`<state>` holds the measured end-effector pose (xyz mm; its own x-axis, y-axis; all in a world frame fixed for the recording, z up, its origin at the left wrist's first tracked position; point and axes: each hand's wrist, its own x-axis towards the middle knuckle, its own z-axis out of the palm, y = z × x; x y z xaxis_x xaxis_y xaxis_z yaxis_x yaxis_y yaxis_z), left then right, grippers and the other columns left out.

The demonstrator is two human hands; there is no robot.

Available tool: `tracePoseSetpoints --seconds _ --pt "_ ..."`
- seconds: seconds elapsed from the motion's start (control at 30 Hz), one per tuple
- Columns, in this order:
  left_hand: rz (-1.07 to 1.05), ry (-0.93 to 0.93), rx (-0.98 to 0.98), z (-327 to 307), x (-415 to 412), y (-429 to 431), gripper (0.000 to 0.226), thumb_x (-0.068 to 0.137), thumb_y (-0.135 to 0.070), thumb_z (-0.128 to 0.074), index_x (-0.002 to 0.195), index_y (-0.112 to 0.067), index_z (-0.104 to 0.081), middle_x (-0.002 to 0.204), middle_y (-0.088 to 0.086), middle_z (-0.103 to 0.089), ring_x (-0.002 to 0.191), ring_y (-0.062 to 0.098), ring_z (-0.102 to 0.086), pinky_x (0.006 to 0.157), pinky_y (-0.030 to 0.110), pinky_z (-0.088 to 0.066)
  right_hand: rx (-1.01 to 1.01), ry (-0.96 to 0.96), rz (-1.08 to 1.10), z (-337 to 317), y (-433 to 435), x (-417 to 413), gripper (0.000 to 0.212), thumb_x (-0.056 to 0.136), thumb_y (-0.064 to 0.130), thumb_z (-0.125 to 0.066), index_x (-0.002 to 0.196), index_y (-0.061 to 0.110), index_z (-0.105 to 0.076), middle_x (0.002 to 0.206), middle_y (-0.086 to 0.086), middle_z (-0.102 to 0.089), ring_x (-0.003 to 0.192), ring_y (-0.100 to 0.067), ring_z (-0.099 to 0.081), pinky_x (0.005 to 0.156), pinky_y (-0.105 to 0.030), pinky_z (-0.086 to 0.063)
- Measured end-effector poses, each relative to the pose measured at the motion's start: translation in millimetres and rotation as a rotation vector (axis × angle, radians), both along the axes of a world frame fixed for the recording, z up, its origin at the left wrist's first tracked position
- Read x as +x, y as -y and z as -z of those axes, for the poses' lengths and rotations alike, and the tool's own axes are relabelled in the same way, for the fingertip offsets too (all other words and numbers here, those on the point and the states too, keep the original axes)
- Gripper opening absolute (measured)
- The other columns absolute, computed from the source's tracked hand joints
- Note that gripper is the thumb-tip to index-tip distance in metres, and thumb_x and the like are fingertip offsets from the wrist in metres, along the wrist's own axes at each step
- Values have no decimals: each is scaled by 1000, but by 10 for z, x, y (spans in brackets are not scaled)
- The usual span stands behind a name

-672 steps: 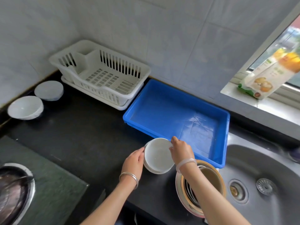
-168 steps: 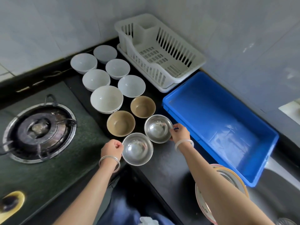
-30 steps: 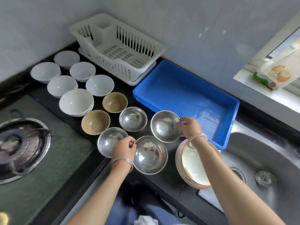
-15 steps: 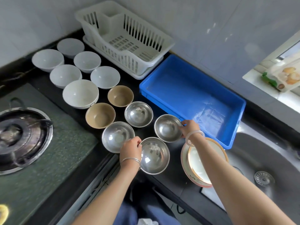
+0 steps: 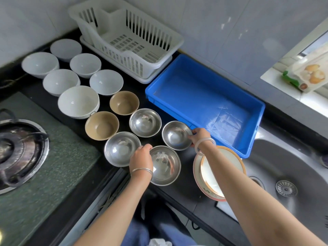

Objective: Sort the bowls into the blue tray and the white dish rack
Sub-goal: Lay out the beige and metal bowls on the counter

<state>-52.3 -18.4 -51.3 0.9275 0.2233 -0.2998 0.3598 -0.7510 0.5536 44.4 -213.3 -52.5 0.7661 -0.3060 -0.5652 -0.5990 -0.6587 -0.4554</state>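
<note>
Several bowls stand on the black counter. My left hand [image 5: 141, 158] grips the left rim of a steel bowl [image 5: 165, 166] at the counter's front edge. My right hand [image 5: 199, 136] holds the right rim of another steel bowl [image 5: 175, 134] next to the blue tray [image 5: 255, 110], which holds nothing. Two more steel bowls [image 5: 145, 122] [image 5: 119, 148], two brown bowls [image 5: 124, 102] [image 5: 101, 125] and several white bowls [image 5: 78, 101] sit to the left. The white dish rack [image 5: 129, 38] stands at the back with nothing in it.
A large orange-rimmed basin [image 5: 218, 174] sits under my right forearm beside the steel sink [image 5: 287, 174]. A gas burner [image 5: 19, 150] is at the left. A food packet [image 5: 312, 73] lies on the window sill.
Both steel bowls have been lowered onto the counter, with my hands still on their rims. The view has shifted slightly.
</note>
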Motion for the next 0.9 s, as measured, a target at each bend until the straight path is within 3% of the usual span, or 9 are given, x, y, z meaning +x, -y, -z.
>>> tracePoseSetpoints --seconds 0.23,0.33,0.47,0.63,0.7,0.77,0.83,0.9 --pt "-1 19 1 20 28 24 45 85 8 -39 120 -16 -57 115 7 -62 98 27 -58 71 30 -43 75 0 51 42 14 12 12 85 10 -57 93 6 -64 97 -21 -67 88 -39 -66 83 -49 -55" --pt "4 26 11 22 35 25 46 84 8 -39 119 -16 -57 114 6 -61 96 27 -58 68 29 -41 102 -11 73 22 11 5 7 86 9 -56 83 10 -63 87 -17 -66 85 -37 -68 80 -48 -57" --pt "15 37 26 34 50 6 45 85 7 -38 118 -16 -58 114 6 -62 96 27 -59 69 29 -40 146 -27 81 -17 2 2 16 85 10 -54 70 14 -59 73 -11 -60 82 -37 -69 78 -48 -58" --pt "24 40 -14 4 88 7 43 87 4 -39 119 -17 -59 117 5 -62 99 25 -60 72 30 -44 99 -25 -41 -132 -19 -41 19 86 22 -51 69 14 -55 71 -10 -57 71 -30 -61 80 -45 -57" --pt "29 47 -39 -23 92 22 38 89 -1 -40 117 -17 -60 116 4 -63 99 24 -60 71 30 -46 36 -10 -128 -215 -12 -74 23 88 25 -48 68 16 -54 73 -8 -58 78 -32 -60 69 -36 -52" --pt "38 51 -54 -61 100 44 36 89 -5 -41 116 -17 -61 116 4 -64 98 24 -60 70 31 -46 -51 53 -177 -295 37 -131 21 90 23 -45 80 17 -62 83 -6 -64 88 -33 -59 64 -26 -41" --pt "58 59 -72 -112 123 91 35 90 -7 -41 117 -17 -61 117 3 -63 101 24 -59 76 33 -49 -99 182 -122 -369 144 -261 27 93 22 -44 111 17 -64 107 -7 -67 101 -31 -60 73 -23 -38" --pt "102 66 -101 -173 153 191 33 91 -9 -42 117 -16 -60 119 3 -62 105 24 -58 83 35 -48 -152 297 -50 -455 307 -454 28 94 19 -46 117 18 -61 115 -10 -67 101 -30 -62 75 -24 -39"
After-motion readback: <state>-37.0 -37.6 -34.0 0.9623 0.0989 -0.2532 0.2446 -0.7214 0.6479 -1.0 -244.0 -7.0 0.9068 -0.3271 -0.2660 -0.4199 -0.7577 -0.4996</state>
